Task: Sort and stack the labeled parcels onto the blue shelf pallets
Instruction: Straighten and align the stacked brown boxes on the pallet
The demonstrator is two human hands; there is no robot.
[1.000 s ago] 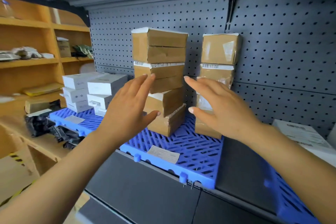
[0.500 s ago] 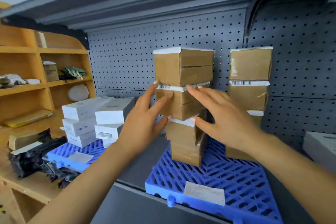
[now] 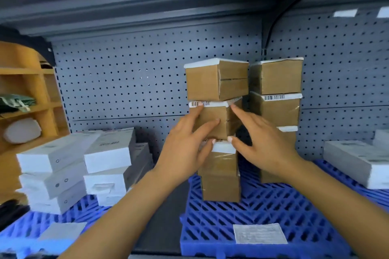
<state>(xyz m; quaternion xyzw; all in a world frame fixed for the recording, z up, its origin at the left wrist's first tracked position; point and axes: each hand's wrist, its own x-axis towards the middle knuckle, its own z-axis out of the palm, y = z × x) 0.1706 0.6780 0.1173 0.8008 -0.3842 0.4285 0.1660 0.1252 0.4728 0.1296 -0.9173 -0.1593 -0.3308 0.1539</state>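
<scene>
A stack of several brown taped parcels (image 3: 216,82) with white barcode labels stands on the middle blue pallet (image 3: 263,212). My left hand (image 3: 185,149) presses with straight fingers on the left face of the second parcel (image 3: 212,120) from the top. On that parcel's right face lies my right hand (image 3: 263,145), fingers straight. A second brown stack (image 3: 276,94) stands just to the right, close against the first.
White boxes (image 3: 69,166) are piled on the left blue pallet (image 3: 31,229). More white boxes (image 3: 357,160) lie at the right. A grey pegboard wall (image 3: 136,82) closes the back and a shelf roof hangs overhead. Wooden shelving (image 3: 25,94) stands at far left.
Both hands moved forward from the air in front of the stack until they touch the second parcel from the top. The view came closer and shifted left.
</scene>
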